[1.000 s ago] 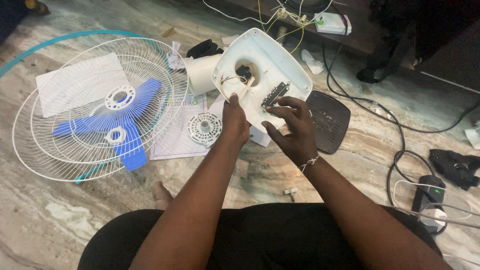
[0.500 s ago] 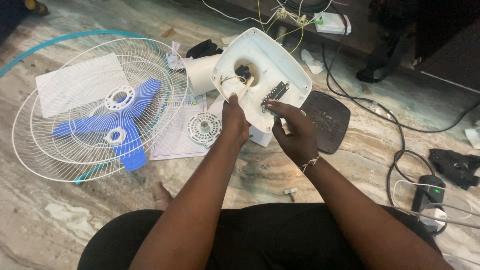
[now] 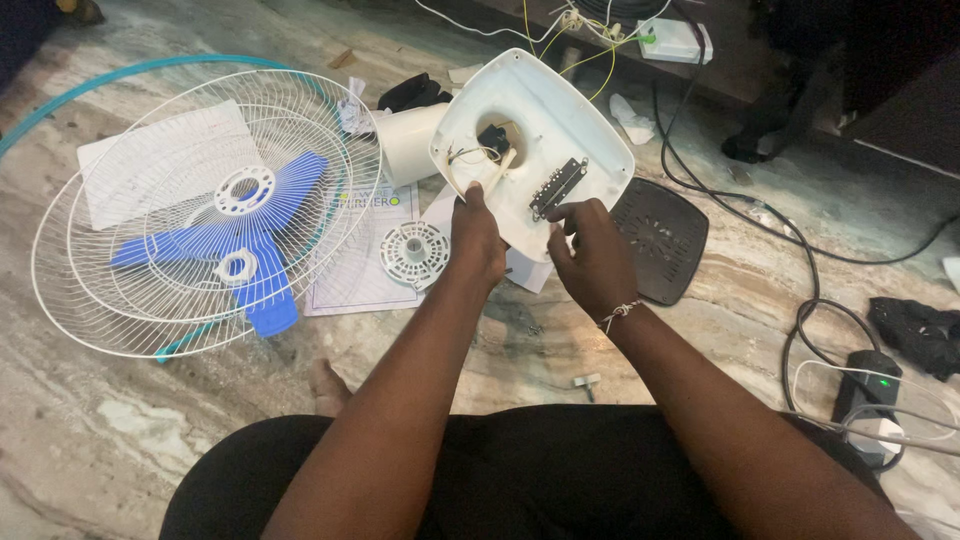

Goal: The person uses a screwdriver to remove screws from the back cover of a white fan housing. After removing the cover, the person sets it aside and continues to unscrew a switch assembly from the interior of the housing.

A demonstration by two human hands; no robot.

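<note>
I hold up a white plastic fan base shell, its hollow underside facing me, with wires and a small black part in its round opening and a dark switch strip near its lower edge. My left hand grips the shell's lower left rim. My right hand pinches the lower edge beside the switch strip; a thin bracelet is on that wrist.
White fan grilles with a blue blade lie left on the marble floor. A paper sheet, a round white cap, a dark vented cover, a small screw, cables and a power strip surround me.
The shell has tilted slightly and my right hand has slid down from the switch strip to the lower edge. My left hand keeps its grip.
</note>
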